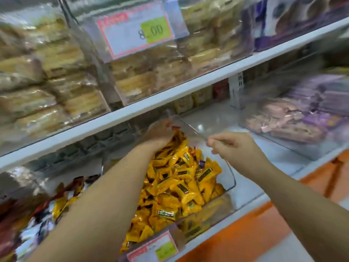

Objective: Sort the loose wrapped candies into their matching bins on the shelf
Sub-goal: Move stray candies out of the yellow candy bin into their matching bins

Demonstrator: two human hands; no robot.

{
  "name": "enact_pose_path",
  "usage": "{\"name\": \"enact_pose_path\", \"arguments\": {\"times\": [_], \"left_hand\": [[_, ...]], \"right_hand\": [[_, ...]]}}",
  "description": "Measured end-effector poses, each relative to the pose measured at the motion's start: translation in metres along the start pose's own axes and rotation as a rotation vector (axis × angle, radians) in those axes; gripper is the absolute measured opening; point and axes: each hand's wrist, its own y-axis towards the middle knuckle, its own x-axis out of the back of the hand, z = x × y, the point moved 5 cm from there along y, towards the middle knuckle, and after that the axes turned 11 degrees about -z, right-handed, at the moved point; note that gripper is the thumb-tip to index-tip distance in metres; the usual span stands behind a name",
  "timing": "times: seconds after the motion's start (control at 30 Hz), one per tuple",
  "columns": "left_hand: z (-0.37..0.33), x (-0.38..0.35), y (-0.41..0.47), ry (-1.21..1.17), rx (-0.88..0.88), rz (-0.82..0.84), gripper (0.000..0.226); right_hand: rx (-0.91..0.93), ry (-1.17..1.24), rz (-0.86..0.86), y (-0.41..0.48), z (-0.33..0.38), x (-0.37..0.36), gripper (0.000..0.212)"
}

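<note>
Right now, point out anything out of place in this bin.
A single purple-wrapped candy sits among the yellow candies, near the clear bin's right wall. Its colour matches nothing else there.

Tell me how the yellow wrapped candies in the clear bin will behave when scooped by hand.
The yellow wrapped candies look small and light, so a handful should lift easily. Their glossy wrappers are probably slippery, and heaped loosely in the clear bin, they will likely slide and spill.
</note>
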Motion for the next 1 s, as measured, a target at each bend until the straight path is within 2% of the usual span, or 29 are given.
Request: {"name": "enact_pose_path", "arguments": {"times": [0.23, 0.4, 0.6, 0.77, 0.87, 1.0], "left_hand": [[0.0, -0.03, 0.018, -0.006, 0.047, 0.013, 0.037], [-0.006, -0.038, 0.015, -0.007, -0.004, 0.163, 0.031], [-0.003, -0.035, 0.008, 0.017, -0.069, 0.269, 0.017], [0.004, -0.026, -0.003, 0.053, -0.102, 0.228, 0.03], [0.005, -0.019, -0.012, 0.1, -0.131, 0.186, 0.024], [-0.002, 0.003, -0.032, 0.098, -0.13, 0.133, 0.025]], "right_hand": [[-0.009, 0.119, 0.048, 0.001, -0.01, 0.0, 0.016], [0.006, 0.139, 0.042, 0.001, -0.012, -0.001, 0.018], [-0.004, 0.129, 0.041, 0.0, -0.01, -0.001, 0.018], [-0.032, 0.051, 0.021, -0.002, -0.005, -0.001, 0.016], [-0.05, -0.017, -0.021, -0.004, -0.002, -0.002, 0.013], [-0.003, -0.197, -0.116, -0.009, 0.008, -0.001, 0.021]]}}
